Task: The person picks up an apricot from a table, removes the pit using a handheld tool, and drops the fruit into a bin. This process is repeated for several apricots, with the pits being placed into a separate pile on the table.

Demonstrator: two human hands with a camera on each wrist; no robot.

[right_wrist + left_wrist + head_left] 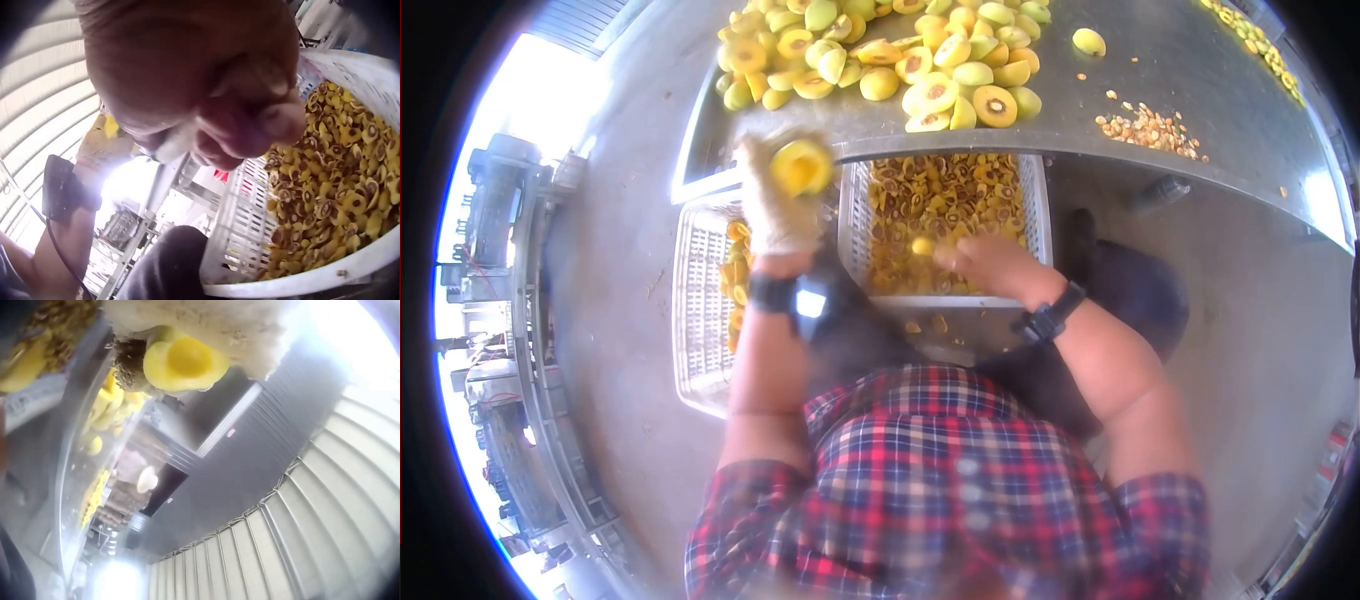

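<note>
My left hand (772, 212), in a pale knitted glove, holds a yellow peach half (803, 167) near the table's front edge. The half's hollowed cut face shows, and its rounded centre is bright in the left wrist view. Over a white crate (945, 301) of brown-and-yellow cut scraps (331, 194) is my bare right hand (1000, 267). Its fingers curl round a narrow, pale, shiny tool (174, 145), mostly hidden by the hand. A small yellow piece (922, 246) shows just past the fingertips in the head view.
Many peach halves (880, 60) are heaped on the metal table (1060, 100) ahead. A lone peach (1089, 41) and a small pile of kernels (1150, 130) lie to the right. Left of my leg stands another white crate (700, 300) with yellow pieces.
</note>
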